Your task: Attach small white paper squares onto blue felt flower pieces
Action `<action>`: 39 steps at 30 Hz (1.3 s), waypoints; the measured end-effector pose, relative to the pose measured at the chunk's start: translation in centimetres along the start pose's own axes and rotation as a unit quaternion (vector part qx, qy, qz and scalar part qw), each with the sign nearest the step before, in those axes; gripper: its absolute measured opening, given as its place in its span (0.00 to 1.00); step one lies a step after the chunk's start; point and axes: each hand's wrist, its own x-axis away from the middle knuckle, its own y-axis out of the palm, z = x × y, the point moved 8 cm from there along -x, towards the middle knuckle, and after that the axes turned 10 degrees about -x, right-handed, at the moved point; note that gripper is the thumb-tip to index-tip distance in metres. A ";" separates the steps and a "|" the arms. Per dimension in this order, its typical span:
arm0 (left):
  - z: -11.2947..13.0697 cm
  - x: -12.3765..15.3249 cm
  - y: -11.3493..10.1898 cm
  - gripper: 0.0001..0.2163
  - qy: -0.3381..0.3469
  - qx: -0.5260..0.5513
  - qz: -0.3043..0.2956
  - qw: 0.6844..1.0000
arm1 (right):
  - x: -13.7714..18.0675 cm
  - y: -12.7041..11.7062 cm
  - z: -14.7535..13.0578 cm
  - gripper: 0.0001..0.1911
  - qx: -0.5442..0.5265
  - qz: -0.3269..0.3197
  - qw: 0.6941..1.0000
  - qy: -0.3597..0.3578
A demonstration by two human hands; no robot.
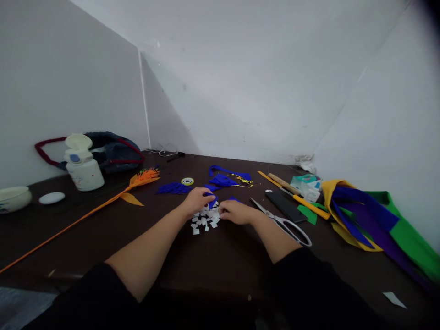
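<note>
The left hand (197,200) pinches a blue felt piece (212,200) in narrow, curled fingers. Beside it, the right hand (237,212) rests curled on white paper squares (205,222) (grip unclear), with scissors (285,223) just right of its wrist.

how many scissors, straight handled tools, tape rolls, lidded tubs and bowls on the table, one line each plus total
scissors: 1
straight handled tools: 2 (wooden-handled tool, yellow-handled tool)
tape roll: 1
lidded tub: 1
bowl: 1
total: 6
</note>
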 end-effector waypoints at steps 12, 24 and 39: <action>1.1 0.7 1.1 0.09 -0.013 0.090 -0.027 0.995 | 0.8 -4.7 1.3 0.07 -0.361 0.288 0.887 0.019; 1.7 1.1 1.0 0.08 -0.023 0.127 -0.020 0.991 | 0.8 -5.0 0.6 0.04 -0.221 0.298 0.928 0.018; 1.4 0.6 1.4 0.09 -0.018 0.169 0.025 0.985 | 1.6 -5.2 0.0 0.05 -0.258 0.346 0.902 -0.013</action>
